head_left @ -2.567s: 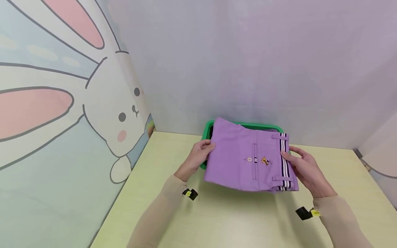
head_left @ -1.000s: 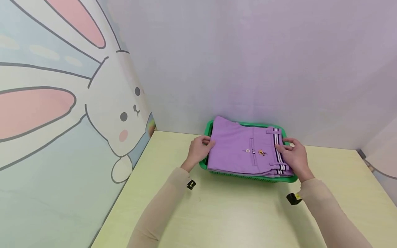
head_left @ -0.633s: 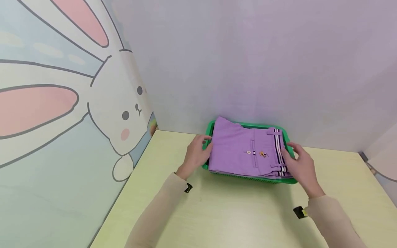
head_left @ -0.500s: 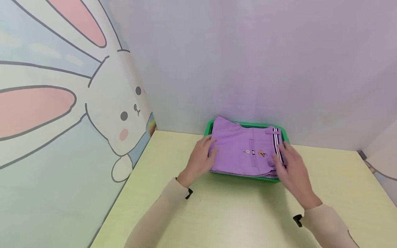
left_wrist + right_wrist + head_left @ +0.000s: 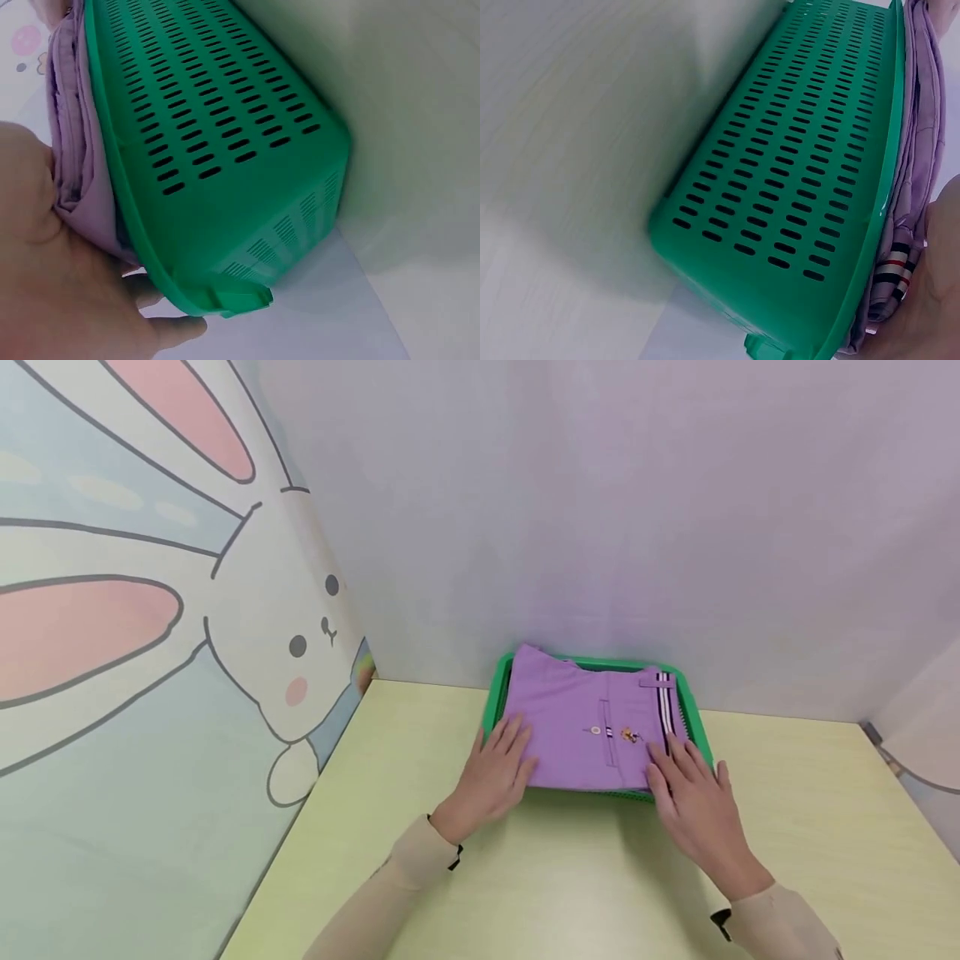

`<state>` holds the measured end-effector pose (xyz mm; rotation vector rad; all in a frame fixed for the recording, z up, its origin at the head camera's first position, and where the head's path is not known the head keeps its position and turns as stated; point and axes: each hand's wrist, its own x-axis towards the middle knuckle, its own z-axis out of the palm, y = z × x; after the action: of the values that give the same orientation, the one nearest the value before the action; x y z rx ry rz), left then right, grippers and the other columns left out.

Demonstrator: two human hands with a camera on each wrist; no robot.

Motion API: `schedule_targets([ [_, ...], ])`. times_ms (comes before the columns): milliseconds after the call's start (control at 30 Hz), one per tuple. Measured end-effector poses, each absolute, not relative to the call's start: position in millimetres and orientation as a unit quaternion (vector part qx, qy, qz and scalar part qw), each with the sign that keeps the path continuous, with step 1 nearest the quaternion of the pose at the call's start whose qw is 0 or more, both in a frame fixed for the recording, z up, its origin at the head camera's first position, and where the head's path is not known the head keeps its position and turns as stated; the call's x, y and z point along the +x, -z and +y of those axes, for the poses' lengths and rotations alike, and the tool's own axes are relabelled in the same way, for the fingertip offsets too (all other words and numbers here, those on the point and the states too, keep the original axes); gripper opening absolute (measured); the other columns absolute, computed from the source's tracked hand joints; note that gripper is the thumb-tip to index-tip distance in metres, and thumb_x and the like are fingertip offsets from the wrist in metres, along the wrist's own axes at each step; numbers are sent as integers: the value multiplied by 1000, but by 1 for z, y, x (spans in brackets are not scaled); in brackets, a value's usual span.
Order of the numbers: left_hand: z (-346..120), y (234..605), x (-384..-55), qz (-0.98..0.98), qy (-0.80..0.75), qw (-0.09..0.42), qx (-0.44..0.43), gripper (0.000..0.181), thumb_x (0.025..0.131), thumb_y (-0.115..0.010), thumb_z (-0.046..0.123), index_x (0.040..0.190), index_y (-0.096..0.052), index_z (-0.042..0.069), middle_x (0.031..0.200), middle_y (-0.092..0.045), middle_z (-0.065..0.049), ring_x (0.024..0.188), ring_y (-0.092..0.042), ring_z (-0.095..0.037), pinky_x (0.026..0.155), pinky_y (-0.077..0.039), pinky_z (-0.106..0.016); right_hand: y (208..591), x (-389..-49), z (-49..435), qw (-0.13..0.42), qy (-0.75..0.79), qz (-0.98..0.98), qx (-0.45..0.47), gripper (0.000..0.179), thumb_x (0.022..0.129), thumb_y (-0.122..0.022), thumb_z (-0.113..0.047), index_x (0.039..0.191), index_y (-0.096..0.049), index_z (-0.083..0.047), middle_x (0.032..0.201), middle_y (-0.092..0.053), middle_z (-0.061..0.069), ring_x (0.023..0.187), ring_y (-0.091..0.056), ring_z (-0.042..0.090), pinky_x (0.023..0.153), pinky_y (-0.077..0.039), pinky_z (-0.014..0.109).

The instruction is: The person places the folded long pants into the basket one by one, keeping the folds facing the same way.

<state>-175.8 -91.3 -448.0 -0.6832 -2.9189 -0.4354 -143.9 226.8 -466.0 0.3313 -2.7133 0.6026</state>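
Note:
Folded purple trousers point(image 5: 566, 722) lie in a green slotted plastic basket point(image 5: 696, 727), the striped waistband towards the right. A button, a back pocket slit and a small embroidered figure face up. My left hand point(image 5: 491, 777) rests on the near left corner of the trousers with fingers extended. On the near right corner, over the waistband, rests my right hand point(image 5: 697, 806), its fingers straight as well. The left wrist view shows the folded layers point(image 5: 82, 142) at the basket's rim beside my palm. In the right wrist view, the striped waistband edge point(image 5: 892, 274) sits under my hand.
The basket stands at the back of a pale wooden table point(image 5: 577, 885), close to a light lilac backdrop point(image 5: 600, 510). A wall with a rabbit drawing point(image 5: 277, 635) borders the table on the left.
The purple trousers were lowered from above the basket into it. Both hands let go of the side edges, moved towards the near side and now lie flat on top.

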Motion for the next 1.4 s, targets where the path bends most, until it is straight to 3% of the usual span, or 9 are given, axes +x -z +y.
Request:
schedule_targets([
  [233,-95,453,-177,-959,161,58,-227,61,117,-30,41,166,-36,6,177,-27,-13,166,-20,-32,130,-21,-67,460,-141,234,141,-239,-953,121,55,115,-42,-37,155,-53,-1,166,-42,27,154,-35,53,117,-12,86],
  [467,-110,444,-202,-925,254,17,-282,58,115,-36,39,164,-42,8,176,-28,-12,167,-14,-33,133,-11,-63,436,-157,270,67,-289,-940,167,53,118,-35,-33,158,-48,-1,166,-39,31,152,-32,60,118,-24,79],
  [767,-123,450,-227,-932,251,-20,-261,62,116,-27,46,167,-35,12,179,-20,-7,168,-9,-31,134,-9,-63,447,-183,286,1,-302,-933,194,57,118,-31,-37,166,-35,-6,175,-25,24,162,-13,54,118,-19,81],
  [933,-124,453,-229,-936,252,-24,-244,63,116,-22,47,169,-32,13,179,-18,-7,168,-9,-31,134,-8,-63,458,-184,287,19,-310,-932,189,58,118,-29,-35,168,-31,-5,176,-21,24,163,-7,53,121,-13,81],
  [1167,-136,458,-223,-948,252,-19,-192,65,116,-21,52,171,-27,18,179,-17,-12,167,-11,-37,133,-13,-65,464,-172,292,37,-333,-926,172,58,118,-28,-33,167,-29,-2,174,-19,30,164,-6,52,132,-1,66],
  [1400,-160,451,-203,-965,205,5,-162,65,114,-32,54,169,-34,19,178,-22,-15,165,-13,-45,130,-16,-70,458,-151,308,55,-306,-941,131,59,117,-32,-34,169,-27,-5,172,-21,34,160,-7,60,116,-1,88],
])
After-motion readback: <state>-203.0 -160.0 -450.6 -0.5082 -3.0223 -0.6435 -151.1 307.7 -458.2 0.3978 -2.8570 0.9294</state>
